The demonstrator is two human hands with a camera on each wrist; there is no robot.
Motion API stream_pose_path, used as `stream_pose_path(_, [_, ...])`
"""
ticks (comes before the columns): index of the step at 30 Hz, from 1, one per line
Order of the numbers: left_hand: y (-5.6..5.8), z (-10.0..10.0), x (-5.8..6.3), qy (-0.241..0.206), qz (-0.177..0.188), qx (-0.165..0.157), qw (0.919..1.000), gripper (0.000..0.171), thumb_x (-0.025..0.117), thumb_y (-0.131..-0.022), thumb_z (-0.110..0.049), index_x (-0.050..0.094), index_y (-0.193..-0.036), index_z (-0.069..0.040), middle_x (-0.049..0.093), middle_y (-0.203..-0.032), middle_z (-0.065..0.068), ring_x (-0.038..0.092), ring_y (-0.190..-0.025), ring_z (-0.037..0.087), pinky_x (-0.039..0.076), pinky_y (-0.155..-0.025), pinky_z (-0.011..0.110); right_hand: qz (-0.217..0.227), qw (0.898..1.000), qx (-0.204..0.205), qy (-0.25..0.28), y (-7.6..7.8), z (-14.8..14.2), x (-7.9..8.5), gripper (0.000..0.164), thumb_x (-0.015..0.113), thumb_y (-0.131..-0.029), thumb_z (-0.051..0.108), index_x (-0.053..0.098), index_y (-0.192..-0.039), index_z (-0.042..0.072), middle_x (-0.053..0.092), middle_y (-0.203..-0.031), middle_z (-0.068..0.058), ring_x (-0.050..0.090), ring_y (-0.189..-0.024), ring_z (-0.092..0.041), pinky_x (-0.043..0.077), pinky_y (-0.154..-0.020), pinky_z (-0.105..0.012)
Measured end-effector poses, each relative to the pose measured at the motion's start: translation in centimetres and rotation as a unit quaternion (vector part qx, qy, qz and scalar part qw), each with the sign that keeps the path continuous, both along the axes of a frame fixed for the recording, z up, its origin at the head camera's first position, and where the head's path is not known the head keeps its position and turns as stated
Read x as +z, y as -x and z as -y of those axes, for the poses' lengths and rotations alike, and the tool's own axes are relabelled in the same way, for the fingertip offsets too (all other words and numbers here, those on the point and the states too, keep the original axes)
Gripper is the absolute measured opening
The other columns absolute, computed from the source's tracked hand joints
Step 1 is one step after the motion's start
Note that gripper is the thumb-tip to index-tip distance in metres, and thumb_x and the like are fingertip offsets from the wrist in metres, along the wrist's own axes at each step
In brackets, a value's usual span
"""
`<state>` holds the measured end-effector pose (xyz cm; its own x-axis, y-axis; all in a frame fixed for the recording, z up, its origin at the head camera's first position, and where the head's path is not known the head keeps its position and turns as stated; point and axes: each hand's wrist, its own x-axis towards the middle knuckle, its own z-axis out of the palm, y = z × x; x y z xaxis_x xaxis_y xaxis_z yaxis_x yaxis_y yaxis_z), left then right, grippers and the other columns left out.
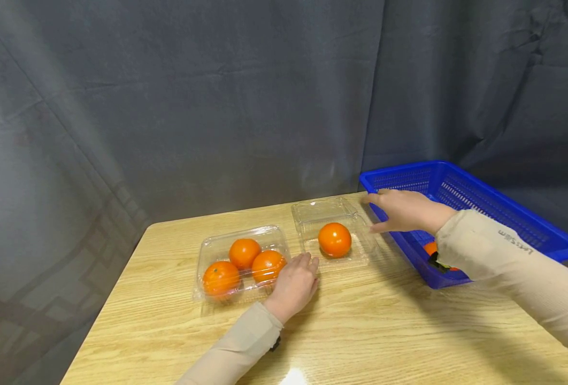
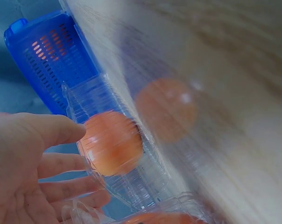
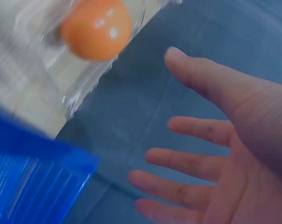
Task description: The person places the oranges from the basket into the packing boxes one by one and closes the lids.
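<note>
One orange (image 1: 334, 240) lies in a clear plastic clamshell box (image 1: 361, 254) whose lid stands raised at the back. To its left, a second clear clamshell (image 1: 276, 235) contains three oranges (image 1: 221, 278). My left hand (image 1: 294, 283) is between the two boxes, by the right front corner of the left one; in the left wrist view its fingers are spread and hold nothing. My right hand (image 1: 406, 209) hovers over the near rim of the blue basket (image 1: 510, 206), right of the single orange. The right wrist view shows its fingers (image 3: 187, 161) extended around nothing.
Inside the basket's near end lies more orange fruit (image 1: 430, 248), partly covered by my right sleeve, with a dark label or leaf-like piece (image 1: 439, 263) beside it. A grey curtain (image 1: 265, 107) hangs behind the wooden table (image 1: 342, 331).
</note>
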<state>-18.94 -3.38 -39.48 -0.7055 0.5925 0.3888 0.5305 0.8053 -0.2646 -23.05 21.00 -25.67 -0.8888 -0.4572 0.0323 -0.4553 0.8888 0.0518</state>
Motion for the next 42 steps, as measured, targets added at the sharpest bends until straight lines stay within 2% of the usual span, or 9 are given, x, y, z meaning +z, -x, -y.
stream_pose_path(3, [0.0, 0.0, 0.0, 0.000, -0.004, -0.002, 1.0000, 0.044, 0.069, -0.083, -0.031, 0.062, -0.119, -0.008, 0.065, -0.118, 0.010, 0.064, -0.108, 0.020, 0.051, -0.095, 0.028, 0.022, 1.000, -0.011, -0.013, 0.3, -1.4, 0.3, 0.067, 0.075, -0.074, 0.040, 0.054, -0.126, 0.003, 0.057, -0.123, -0.029, 0.053, -0.114, -0.047, 0.047, -0.089, -0.058])
stream_pose_path(10, [0.0, 0.1, -0.1, 0.002, -0.007, -0.003, 1.0000, 0.044, 0.069, -0.083, -0.031, 0.062, -0.119, -0.007, 0.065, -0.119, 0.011, 0.064, -0.109, 0.020, 0.051, -0.096, 0.029, 0.059, 0.998, -0.022, -0.023, 1.1, -4.2, 0.6, 0.067, 0.079, -0.070, 0.039, 0.057, -0.119, -0.001, 0.062, -0.115, -0.025, 0.057, -0.107, -0.045, 0.047, -0.089, -0.057])
stream_pose_path(18, [0.0, 0.2, -0.2, -0.004, -0.014, -0.004, 0.9999, 0.043, 0.069, -0.083, -0.032, 0.063, -0.118, -0.008, 0.066, -0.117, 0.010, 0.064, -0.108, 0.020, 0.052, -0.095, 0.029, 0.080, 0.996, -0.010, -0.030, 1.9, -6.8, 0.2, 0.061, 0.081, -0.068, 0.032, 0.058, -0.110, -0.006, 0.064, -0.107, -0.027, 0.059, -0.100, -0.045, 0.048, -0.088, -0.056])
stream_pose_path(22, [0.0, 0.2, -0.1, -0.006, -0.012, -0.003, 0.9999, 0.043, 0.069, -0.082, -0.031, 0.063, -0.118, -0.008, 0.065, -0.117, 0.010, 0.064, -0.108, 0.020, 0.052, -0.095, 0.029, 0.108, 0.993, -0.027, -0.034, 2.1, -7.8, -0.1, 0.066, 0.081, -0.067, 0.034, 0.057, -0.112, -0.008, 0.061, -0.111, -0.031, 0.055, -0.104, -0.049, 0.046, -0.090, -0.057])
stream_pose_path(29, [0.0, 0.2, -0.1, 0.001, -0.015, -0.001, 0.9999, 0.044, 0.069, -0.083, -0.032, 0.063, -0.119, -0.008, 0.065, -0.117, 0.009, 0.064, -0.108, 0.020, 0.052, -0.094, 0.029, 0.198, 0.977, -0.069, -0.032, 2.3, -9.1, -1.0, 0.082, 0.079, -0.065, 0.049, 0.054, -0.120, -0.005, 0.050, -0.124, -0.037, 0.045, -0.113, -0.056, 0.042, -0.089, -0.063])
stream_pose_path(35, [-0.1, 0.2, 0.0, 0.004, -0.009, 0.005, 0.9999, 0.046, 0.069, -0.083, -0.032, 0.061, -0.122, -0.009, 0.064, -0.120, 0.010, 0.063, -0.110, 0.019, 0.051, -0.095, 0.029, 0.291, 0.948, -0.128, -0.020, 2.0, -9.7, -1.5, 0.093, 0.079, -0.058, 0.056, 0.050, -0.128, 0.000, 0.043, -0.127, -0.039, 0.055, -0.100, -0.046, 0.050, -0.080, -0.055])
stream_pose_path(38, [-0.1, 0.2, 0.0, 0.003, -0.007, 0.004, 1.0000, 0.047, 0.069, -0.083, -0.032, 0.061, -0.122, -0.009, 0.064, -0.121, 0.010, 0.063, -0.110, 0.020, 0.051, -0.095, 0.029, 0.302, 0.942, -0.143, -0.034, 1.8, -9.6, -1.7, 0.097, 0.080, -0.053, 0.059, 0.052, -0.128, 0.004, 0.043, -0.128, -0.039, 0.053, -0.102, -0.047, 0.050, -0.080, -0.056])
stream_pose_path(42, [-0.1, 0.1, 0.0, 0.005, -0.010, 0.003, 0.9999, 0.046, 0.069, -0.083, -0.032, 0.061, -0.122, -0.009, 0.064, -0.120, 0.010, 0.063, -0.110, 0.019, 0.051, -0.095, 0.028, 0.291, 0.944, -0.142, -0.061, 1.8, -9.6, -2.0, 0.097, 0.079, -0.048, 0.063, 0.056, -0.126, 0.009, 0.043, -0.129, -0.038, 0.042, -0.112, -0.055, 0.044, -0.084, -0.063])
